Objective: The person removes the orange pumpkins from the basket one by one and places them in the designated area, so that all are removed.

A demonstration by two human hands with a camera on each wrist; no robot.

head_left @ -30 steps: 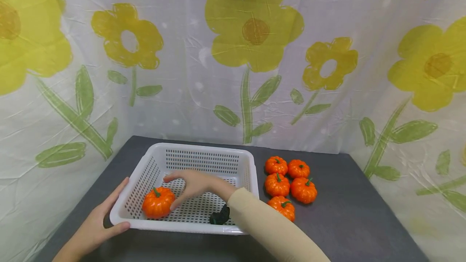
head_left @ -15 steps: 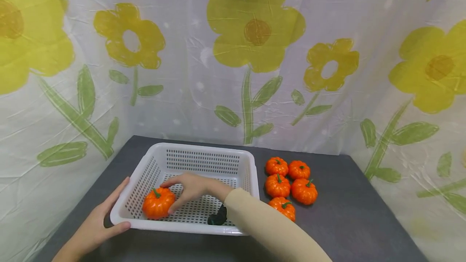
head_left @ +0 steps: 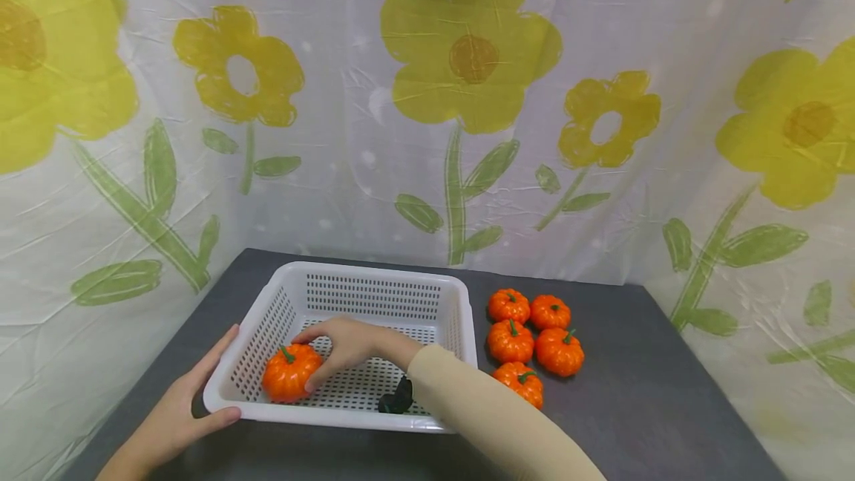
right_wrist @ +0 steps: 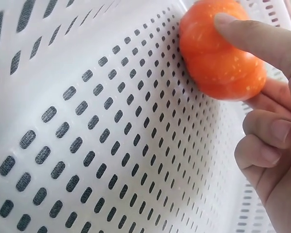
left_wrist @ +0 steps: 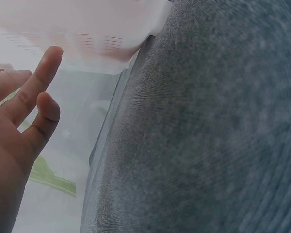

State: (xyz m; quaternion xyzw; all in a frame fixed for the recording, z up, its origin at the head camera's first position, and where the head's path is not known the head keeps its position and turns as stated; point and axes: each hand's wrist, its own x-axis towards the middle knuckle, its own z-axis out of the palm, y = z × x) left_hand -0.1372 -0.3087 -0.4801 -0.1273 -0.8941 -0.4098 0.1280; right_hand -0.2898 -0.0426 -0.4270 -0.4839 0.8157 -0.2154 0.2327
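Head view: right hand (head_left: pixel 347 344) reaches into the white basket (head_left: pixel 374 277), thumb and fingers curled round the pumpkin (head_left: pixel 289 373) lying in the basket's near-left corner; left hand (head_left: pixel 177 414) rests on the basket's near-left rim, fingers straight along the side, thumb on the front edge. Five more pumpkins (head_left: pixel 531 340) lie just right of the basket on the grey tabletop (head_left: pixel 654 392). Looks like the placing step, pumpkin down on the floor of the basket; next move likely calls for loosening the fingers and drawing the arm out without tipping the basket. Left wrist view: left hand (left_wrist: pixel 19 126) with straight fingers by the basket's corner (left_wrist: pixel 87 34), tabletop (left_wrist: pixel 208 136) below. Right wrist view: fingers (right_wrist: pixel 262 41) press on the pumpkin (right_wrist: pixel 218 53), which sits against the perforated basket wall (right_wrist: pixel 97 126). Versus a second ago: the right hand was spread above the pumpkin, now it has closed on it; basket, left hand and spare pumpkins unchanged.
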